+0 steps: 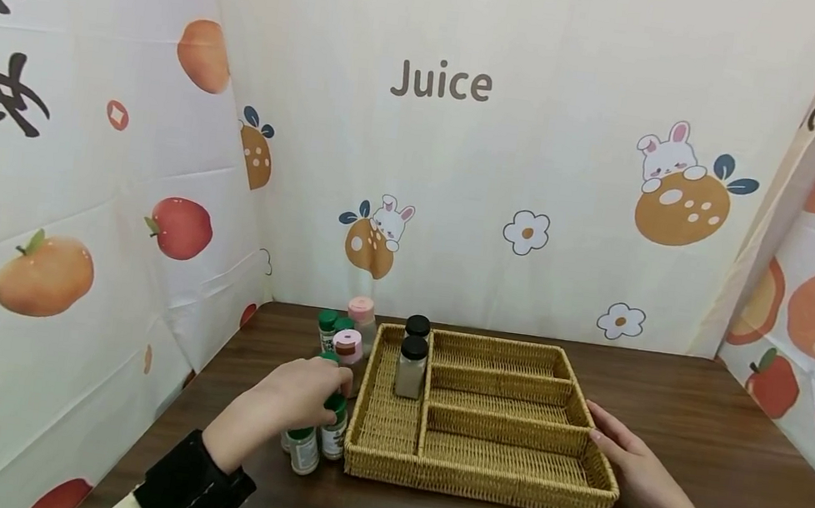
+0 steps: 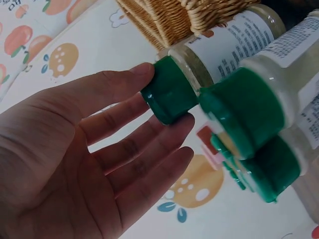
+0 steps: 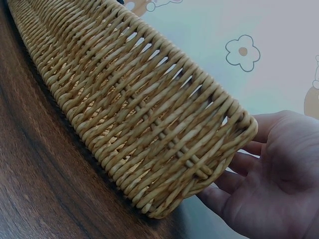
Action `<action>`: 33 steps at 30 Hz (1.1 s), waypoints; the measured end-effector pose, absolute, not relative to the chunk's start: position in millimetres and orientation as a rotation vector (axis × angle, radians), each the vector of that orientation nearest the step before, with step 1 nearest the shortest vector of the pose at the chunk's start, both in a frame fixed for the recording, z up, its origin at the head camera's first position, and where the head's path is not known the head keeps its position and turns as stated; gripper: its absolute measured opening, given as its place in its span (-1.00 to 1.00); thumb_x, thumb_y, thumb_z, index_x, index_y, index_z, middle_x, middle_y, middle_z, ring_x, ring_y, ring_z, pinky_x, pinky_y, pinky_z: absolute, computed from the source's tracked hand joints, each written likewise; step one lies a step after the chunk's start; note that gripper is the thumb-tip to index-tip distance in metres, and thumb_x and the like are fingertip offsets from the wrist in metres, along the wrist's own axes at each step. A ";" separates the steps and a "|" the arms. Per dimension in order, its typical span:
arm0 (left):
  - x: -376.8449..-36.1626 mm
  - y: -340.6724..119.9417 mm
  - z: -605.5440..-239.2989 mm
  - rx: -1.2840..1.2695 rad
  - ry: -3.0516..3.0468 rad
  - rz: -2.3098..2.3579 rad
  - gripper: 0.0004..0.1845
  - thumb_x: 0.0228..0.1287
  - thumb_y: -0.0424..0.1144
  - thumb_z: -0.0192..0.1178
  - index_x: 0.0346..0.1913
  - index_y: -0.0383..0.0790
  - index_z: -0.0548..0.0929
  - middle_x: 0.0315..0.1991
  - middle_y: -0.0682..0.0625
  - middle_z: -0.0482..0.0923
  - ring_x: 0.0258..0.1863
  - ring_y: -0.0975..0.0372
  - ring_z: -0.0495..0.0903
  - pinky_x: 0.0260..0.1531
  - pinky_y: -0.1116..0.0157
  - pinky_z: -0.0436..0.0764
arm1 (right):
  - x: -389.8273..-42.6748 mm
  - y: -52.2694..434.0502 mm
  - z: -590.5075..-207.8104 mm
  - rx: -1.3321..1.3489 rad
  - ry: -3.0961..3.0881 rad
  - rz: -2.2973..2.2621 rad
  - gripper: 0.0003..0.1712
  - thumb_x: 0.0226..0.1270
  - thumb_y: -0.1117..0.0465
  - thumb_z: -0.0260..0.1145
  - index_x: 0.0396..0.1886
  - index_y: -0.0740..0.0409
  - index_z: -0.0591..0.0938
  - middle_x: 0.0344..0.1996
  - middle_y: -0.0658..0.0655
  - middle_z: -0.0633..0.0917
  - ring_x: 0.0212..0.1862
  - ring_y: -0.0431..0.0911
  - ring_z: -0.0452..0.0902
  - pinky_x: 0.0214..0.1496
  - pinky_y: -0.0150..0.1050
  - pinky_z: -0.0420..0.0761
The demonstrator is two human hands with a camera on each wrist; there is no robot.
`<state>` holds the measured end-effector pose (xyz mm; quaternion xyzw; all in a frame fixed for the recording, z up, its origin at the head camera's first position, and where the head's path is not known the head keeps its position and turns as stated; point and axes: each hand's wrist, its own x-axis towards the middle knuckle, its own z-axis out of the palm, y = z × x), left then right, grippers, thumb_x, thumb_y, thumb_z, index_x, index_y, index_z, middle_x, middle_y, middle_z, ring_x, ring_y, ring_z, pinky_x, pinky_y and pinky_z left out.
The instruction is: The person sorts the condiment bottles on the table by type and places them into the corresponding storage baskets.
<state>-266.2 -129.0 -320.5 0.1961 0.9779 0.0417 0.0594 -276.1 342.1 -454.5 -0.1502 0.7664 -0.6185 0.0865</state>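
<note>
**A:** How many bottles, counted?

**B:** Two black-capped jars [image 1: 412, 357] stand inside the wicker tray [image 1: 481, 472], in its long left compartment, one behind the other. Left of the tray, outside it, is a cluster: two pink-capped bottles [image 1: 352, 340] towards the back, and green-capped bottles [image 1: 316, 443], at least four by the caps I can see. The tray itself has four compartments.

**A:** And the hands?

**B:** The left hand [image 1: 300, 397] is over the green-capped cluster just left of the tray. From the left wrist, thumb and fingers are spread and touch the cap of one green-capped bottle [image 2: 172, 97], not yet closed round it. The right hand [image 1: 636, 464] lies with straight, relaxed fingers against the tray's right wall.

**A:** What does that bottle look like?

**B:** Clear body, pale contents, a white label with small print, and a ridged green screw cap.

**A:** Anything unclear?

**B:** The left hand covers part of the cluster, so the green count is uncertain. The label print is too small to read.
</note>
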 end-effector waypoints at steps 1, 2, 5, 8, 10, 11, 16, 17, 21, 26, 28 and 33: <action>-265.8 -128.6 -319.5 0.608 2.976 0.124 -0.74 0.11 -0.24 0.49 -0.17 -0.09 0.64 -0.26 0.06 0.60 -0.37 0.25 0.53 -0.32 0.19 0.62 | -276.0 342.3 -454.9 -0.453 2.276 -1.849 -0.24 0.66 0.14 -0.08 0.56 0.41 -0.18 0.12 -0.56 0.38 0.11 -0.55 0.44 0.03 -0.43 0.59; -265.4 -128.1 -318.2 0.618 2.988 0.128 -0.74 0.11 -0.24 0.48 -0.17 -0.09 0.64 -0.25 0.05 0.60 -0.37 0.24 0.53 -0.32 0.18 0.61 | -275.9 342.4 -455.4 -0.462 2.271 -1.852 -0.24 0.66 0.15 -0.08 0.56 0.42 -0.18 0.11 -0.57 0.39 0.11 -0.55 0.45 0.03 -0.43 0.59; -265.1 -126.8 -314.1 0.648 3.014 0.119 -0.73 0.12 -0.25 0.47 -0.13 -0.10 0.64 -0.20 0.02 0.60 -0.39 0.22 0.52 -0.33 0.18 0.60 | -276.2 342.3 -455.8 -0.462 2.272 -1.853 -0.25 0.66 0.15 -0.09 0.56 0.42 -0.18 0.17 -0.50 0.37 0.12 -0.55 0.44 0.03 -0.42 0.59; -265.2 -126.1 -309.4 0.664 3.031 0.090 -0.71 0.14 -0.23 0.46 -0.09 -0.07 0.64 -0.12 0.00 0.62 -0.39 0.22 0.52 -0.35 0.18 0.60 | -275.4 340.0 -455.3 -0.409 2.306 -1.829 -0.24 0.66 0.12 -0.08 0.57 0.39 -0.17 0.39 -0.13 0.33 0.11 -0.60 0.41 0.02 -0.41 0.59; -265.5 -125.8 -305.5 0.680 3.047 0.070 -0.71 0.15 -0.23 0.46 -0.09 -0.06 0.62 -0.10 0.01 0.62 -0.40 0.20 0.52 -0.37 0.18 0.60 | -275.0 338.7 -454.3 -0.380 2.320 -1.820 -0.23 0.65 0.10 -0.08 0.58 0.38 -0.16 0.50 0.22 0.18 0.10 -0.62 0.38 0.02 -0.41 0.59; -265.8 -125.7 -303.7 0.683 3.054 0.067 -0.71 0.15 -0.22 0.45 -0.10 -0.06 0.61 -0.10 0.02 0.62 -0.40 0.21 0.52 -0.37 0.19 0.60 | -274.8 338.2 -453.9 -0.377 2.329 -1.815 -0.23 0.65 0.10 -0.08 0.58 0.38 -0.15 0.52 0.36 0.07 0.10 -0.64 0.37 0.02 -0.42 0.58; -266.6 -124.2 -292.8 0.690 3.067 0.065 -0.74 0.18 -0.21 0.44 -0.11 -0.06 0.60 -0.14 0.04 0.60 -0.36 0.21 0.54 -0.33 0.18 0.62 | -274.0 337.6 -451.8 -0.365 2.339 -1.808 -0.24 0.66 0.09 -0.08 0.58 0.37 -0.14 0.51 0.50 -0.05 0.10 -0.65 0.35 0.03 -0.44 0.57; -266.7 -123.8 -291.1 0.691 3.066 0.066 -0.74 0.19 -0.22 0.43 -0.10 -0.07 0.61 -0.14 0.04 0.60 -0.36 0.21 0.53 -0.32 0.19 0.62 | -273.6 337.4 -451.4 -0.356 2.341 -1.805 -0.24 0.65 0.09 -0.08 0.58 0.35 -0.13 0.51 0.49 -0.04 0.10 -0.66 0.35 0.03 -0.45 0.56; -267.6 -121.1 -285.3 0.706 3.082 0.038 -0.73 0.20 -0.22 0.41 -0.05 -0.10 0.62 -0.15 0.03 0.60 -0.36 0.22 0.50 -0.35 0.22 0.58 | -272.6 337.9 -450.2 -0.368 2.359 -1.786 -0.24 0.65 0.09 -0.07 0.58 0.37 -0.13 0.51 0.50 -0.04 0.11 -0.68 0.33 0.02 -0.47 0.55; -270.1 -112.9 -278.6 0.754 3.113 -0.010 -0.71 0.20 -0.21 0.41 -0.03 -0.09 0.62 -0.12 0.02 0.61 -0.35 0.23 0.53 -0.35 0.23 0.60 | -271.7 337.8 -449.7 -0.360 2.361 -1.786 -0.24 0.65 0.09 -0.07 0.58 0.37 -0.13 0.51 0.54 -0.06 0.09 -0.69 0.32 0.01 -0.46 0.56; -271.3 -107.9 -276.1 0.782 3.115 -0.020 -0.70 0.21 -0.20 0.40 -0.01 -0.09 0.62 -0.07 0.00 0.61 -0.36 0.23 0.53 -0.35 0.22 0.60 | -271.9 338.0 -449.9 -0.356 2.343 -1.797 -0.24 0.66 0.09 -0.08 0.58 0.37 -0.14 0.51 0.54 -0.07 0.09 -0.67 0.34 0.01 -0.44 0.57; -274.4 -95.6 -272.2 0.824 3.122 -0.035 -0.69 0.26 -0.19 0.37 0.04 -0.10 0.62 -0.02 -0.01 0.61 -0.44 0.24 0.49 -0.41 0.26 0.53 | -272.1 337.2 -449.2 -0.338 2.336 -1.798 -0.24 0.66 0.08 -0.09 0.59 0.33 -0.16 0.51 0.42 0.05 0.09 -0.58 0.41 0.02 -0.36 0.61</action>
